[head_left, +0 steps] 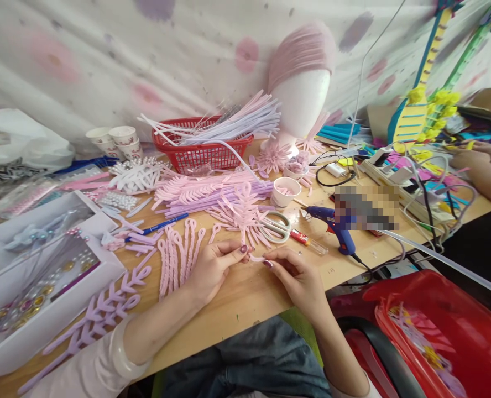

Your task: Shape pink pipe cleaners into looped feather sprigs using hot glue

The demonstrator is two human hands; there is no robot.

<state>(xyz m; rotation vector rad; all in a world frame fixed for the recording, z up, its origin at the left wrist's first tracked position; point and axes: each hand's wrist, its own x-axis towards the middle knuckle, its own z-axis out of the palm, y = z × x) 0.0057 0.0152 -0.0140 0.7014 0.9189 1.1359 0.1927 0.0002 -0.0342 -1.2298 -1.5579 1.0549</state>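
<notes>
My left hand (pixel 212 271) is closed, its thumb and forefinger pinching the lower stem of a pale pink pipe-cleaner branch (pixel 244 213). The branch stands up from my fingers, with a loop at its tip and short side pieces. Close beside it, my right hand (pixel 299 279) pinches a short pink pipe-cleaner piece (pixel 257 258), whose other end reaches my left fingertips. Whether the piece is joined to the stem, I cannot tell. Twisted pink looped stems (pixel 177 257) lie left of my left hand. Scissors (pixel 279 228) rest just beyond both hands.
A blue glue gun (pixel 332 224) and a lighter (pixel 307 241) lie to the right. Behind are a red basket (pixel 210 157) of pipe cleaners and a foam head (pixel 306 94). A white box (pixel 104 276) is left; a red bin (pixel 432 287) is lower right. Another person's hands (pixel 484 160) work far right.
</notes>
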